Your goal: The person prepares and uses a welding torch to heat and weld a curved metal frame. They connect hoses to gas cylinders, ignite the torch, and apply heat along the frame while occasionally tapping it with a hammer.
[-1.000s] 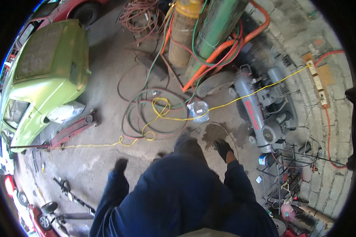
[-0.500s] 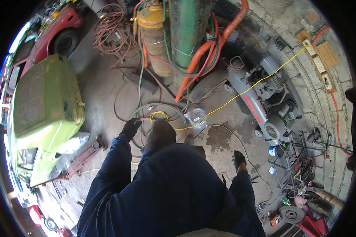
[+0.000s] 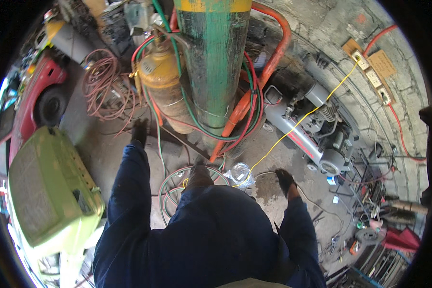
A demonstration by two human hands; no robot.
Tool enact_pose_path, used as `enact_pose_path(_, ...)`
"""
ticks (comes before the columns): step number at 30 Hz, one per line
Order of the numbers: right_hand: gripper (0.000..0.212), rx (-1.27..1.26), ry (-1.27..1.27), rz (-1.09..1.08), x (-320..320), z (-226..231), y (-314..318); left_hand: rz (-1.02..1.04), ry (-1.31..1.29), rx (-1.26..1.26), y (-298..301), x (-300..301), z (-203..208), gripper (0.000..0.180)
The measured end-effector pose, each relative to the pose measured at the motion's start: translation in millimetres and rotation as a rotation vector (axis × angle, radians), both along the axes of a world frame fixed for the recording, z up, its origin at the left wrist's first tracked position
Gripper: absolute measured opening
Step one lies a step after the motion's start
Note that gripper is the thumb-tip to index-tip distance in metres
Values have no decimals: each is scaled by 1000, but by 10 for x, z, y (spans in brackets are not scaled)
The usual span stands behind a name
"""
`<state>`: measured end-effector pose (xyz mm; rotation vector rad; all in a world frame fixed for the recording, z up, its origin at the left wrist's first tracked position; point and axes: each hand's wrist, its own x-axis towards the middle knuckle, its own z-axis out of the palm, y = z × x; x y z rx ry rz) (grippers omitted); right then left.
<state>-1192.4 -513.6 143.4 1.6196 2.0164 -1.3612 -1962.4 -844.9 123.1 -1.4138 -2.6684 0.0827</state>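
My left hand (image 3: pixel 139 132), in a dark glove, reaches forward left of the yellow gas cylinder (image 3: pixel 164 77). Its fingers look loosely stretched, with nothing seen in them. Out to the right, my right hand (image 3: pixel 285 180), also gloved dark, hangs above the floor with fingers apart and empty, nearest to a thin hose and a damp stain (image 3: pixel 269 189). Ahead of me stands a tall green cylinder (image 3: pixel 213 67) with red and green hoses (image 3: pixel 254 103) looped over its orange cart frame (image 3: pixel 233 120). More hose coils (image 3: pixel 164 192) lie around my feet.
A grey air compressor (image 3: pixel 302 134) stands right by the block wall, under a power strip (image 3: pixel 371 74). A yellow cord (image 3: pixel 293 115) runs from it across the floor. Left are a green vehicle body part (image 3: pixel 45 182), a red car (image 3: pixel 43 86) and a tangled hose heap (image 3: pixel 103 89).
I have moved forward, closer to the cylinders and the compressor. My left hand has swung forward and left; my right hand is slightly farther forward.
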Motion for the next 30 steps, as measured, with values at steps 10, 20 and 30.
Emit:
enact_pose_path(10,100,629,61,13,-2824,1384,1208,311,-661,546,1429,-1602,1218,92)
enact_pose_path(20,55,589,215,-419,-3243,1048,414,258,-1214,827,1630,-2042,583,48)
enact_pose_path(30,48,170,245,-468,-3328,1055,543,62,-871,760,1526,-1742,1087,40)
